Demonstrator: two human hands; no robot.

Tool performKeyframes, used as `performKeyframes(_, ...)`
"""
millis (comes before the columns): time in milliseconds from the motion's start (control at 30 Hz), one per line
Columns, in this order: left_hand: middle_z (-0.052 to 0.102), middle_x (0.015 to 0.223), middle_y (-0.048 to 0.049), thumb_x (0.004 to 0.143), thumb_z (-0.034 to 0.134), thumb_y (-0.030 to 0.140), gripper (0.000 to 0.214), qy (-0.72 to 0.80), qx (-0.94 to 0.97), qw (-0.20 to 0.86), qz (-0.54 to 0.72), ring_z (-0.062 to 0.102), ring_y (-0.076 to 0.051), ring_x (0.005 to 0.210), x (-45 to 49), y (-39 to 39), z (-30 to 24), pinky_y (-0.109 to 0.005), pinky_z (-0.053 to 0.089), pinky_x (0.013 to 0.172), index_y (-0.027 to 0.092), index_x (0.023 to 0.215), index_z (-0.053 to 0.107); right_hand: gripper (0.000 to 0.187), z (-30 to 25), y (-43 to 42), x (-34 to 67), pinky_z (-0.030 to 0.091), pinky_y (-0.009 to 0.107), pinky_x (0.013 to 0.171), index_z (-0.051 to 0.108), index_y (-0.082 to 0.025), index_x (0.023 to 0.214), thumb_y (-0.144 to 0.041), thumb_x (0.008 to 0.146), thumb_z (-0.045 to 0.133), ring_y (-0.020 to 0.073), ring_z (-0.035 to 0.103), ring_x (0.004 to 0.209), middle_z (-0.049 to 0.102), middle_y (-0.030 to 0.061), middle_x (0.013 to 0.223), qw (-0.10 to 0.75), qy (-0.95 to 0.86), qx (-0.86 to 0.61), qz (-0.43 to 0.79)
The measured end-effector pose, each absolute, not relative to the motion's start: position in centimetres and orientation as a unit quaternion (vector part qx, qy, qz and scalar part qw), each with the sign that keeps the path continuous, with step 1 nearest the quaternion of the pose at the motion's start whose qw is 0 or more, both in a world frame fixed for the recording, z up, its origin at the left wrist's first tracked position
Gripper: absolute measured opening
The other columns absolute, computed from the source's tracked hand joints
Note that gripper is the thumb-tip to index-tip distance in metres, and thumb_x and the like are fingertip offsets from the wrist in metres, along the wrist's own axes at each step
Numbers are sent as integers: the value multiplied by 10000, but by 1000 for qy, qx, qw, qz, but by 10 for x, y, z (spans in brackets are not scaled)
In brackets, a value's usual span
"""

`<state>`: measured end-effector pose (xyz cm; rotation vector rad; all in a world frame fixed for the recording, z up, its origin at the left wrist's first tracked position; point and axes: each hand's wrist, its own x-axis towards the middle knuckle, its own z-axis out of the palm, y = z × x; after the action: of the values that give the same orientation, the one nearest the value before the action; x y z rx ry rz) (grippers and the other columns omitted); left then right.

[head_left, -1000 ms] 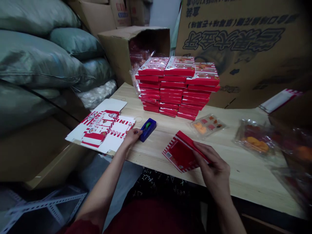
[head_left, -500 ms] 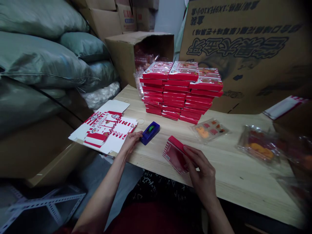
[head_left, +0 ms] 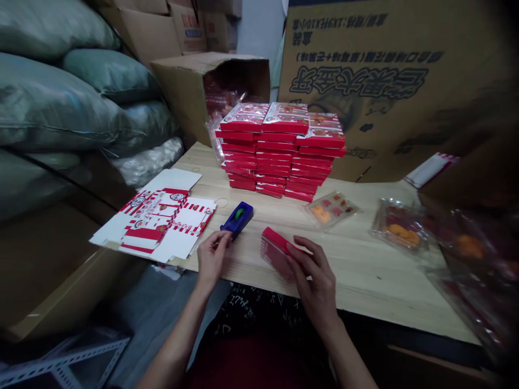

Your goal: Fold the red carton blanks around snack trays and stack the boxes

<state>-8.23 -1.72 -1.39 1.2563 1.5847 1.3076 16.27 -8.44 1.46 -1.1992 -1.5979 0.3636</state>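
Note:
My left hand (head_left: 213, 258) is at the near end of a blue tape dispenser (head_left: 243, 217) with a green core. Thumb and forefinger are pinched together there; whatever lies between them is too small to make out. My right hand (head_left: 314, 273) grips a small red cardboard box (head_left: 277, 251) with striped edges, tilted over the table's front edge. Behind the dispenser rises a stack of red-and-white boxes (head_left: 275, 156) with clear tops. To the left lie flat, unfolded printed box blanks (head_left: 158, 216).
A clear tray of candy (head_left: 330, 209) lies right of the stack, with more wrapped packs (head_left: 399, 227) farther right on the wooden table (head_left: 344, 259). An open carton (head_left: 182, 92) and a large printed carton (head_left: 360, 70) stand behind. Full sacks (head_left: 52, 102) are piled at left.
My left fingers have drawn slightly back toward me along the dispenser's near end and now pinch closer together. The red box stays in my right hand. The whole view has shifted rightward.

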Motion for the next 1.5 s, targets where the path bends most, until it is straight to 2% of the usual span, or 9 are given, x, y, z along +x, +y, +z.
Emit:
performKeyframes(167,744,803,-23,904,724,373,361,464,477,516,540,669,-156,716,-8,-57,47,-279,555,734,200,1220,752,335,18,-86,154,636,471,890,688,-293,1253,-106,1010,555,249,677,1075,669,91,1166,539,-670,-495,128)
performKeyframes(267,745,751,9,869,782,331,858,406,421,609,535,678,-136,651,15,-58,52,-257,558,688,226,1607,357,341,13,-85,154,639,439,860,634,-276,1311,-132,1008,573,249,691,1041,689,99,1137,542,-665,-500,120)
performKeyframes(367,745,690,12,820,832,315,1108,415,377,636,530,676,-132,588,21,-51,45,-241,552,649,166,1659,124,468,5,-85,156,634,443,890,526,-290,1445,-160,1002,602,257,693,1086,691,110,1198,552,-644,-518,110)
performKeyframes(667,658,576,47,816,822,471,858,427,426,647,466,618,-134,487,8,-40,19,-226,479,542,185,1529,439,432,28,-82,169,644,419,886,654,-364,1381,-155,1024,531,247,696,1091,662,94,1182,496,-709,-477,153)
performKeyframes(900,666,577,26,893,719,494,562,470,594,491,430,629,-176,540,-21,-16,-3,-277,499,605,223,1376,622,460,31,-69,186,680,347,745,552,-289,1473,-211,1022,509,252,786,930,781,88,1098,432,-761,-476,88)
performKeyframes(1033,774,1140,-103,916,594,543,652,585,613,264,460,725,-287,1086,-101,8,-2,-403,546,970,237,1488,532,326,68,-76,215,663,368,817,643,-305,1303,-240,993,570,263,768,987,771,74,1146,456,-744,-488,26)
performKeyframes(1167,412,1613,-277,843,474,583,876,719,613,10,328,226,-430,1571,-200,35,-33,-591,226,1243,3,1499,489,279,135,-63,237,593,468,934,654,-302,1220,-244,947,638,305,705,1066,730,95,1160,558,-658,-497,-94)
performKeyframes(1333,292,1691,-218,744,491,631,989,818,560,44,121,177,-482,1572,-259,46,-87,-684,215,1206,45,1540,458,257,173,39,261,426,591,1105,660,-283,1102,-124,921,570,305,618,1119,752,70,1145,581,-652,-425,-240)
performKeyframes(1500,463,1580,-271,784,318,660,1031,802,568,8,185,421,-404,1485,-278,46,-103,-544,341,1202,-29,1548,380,284,148,152,284,434,590,1086,673,-235,1061,-134,878,480,323,548,1149,727,96,1100,532,-681,-454,-220)
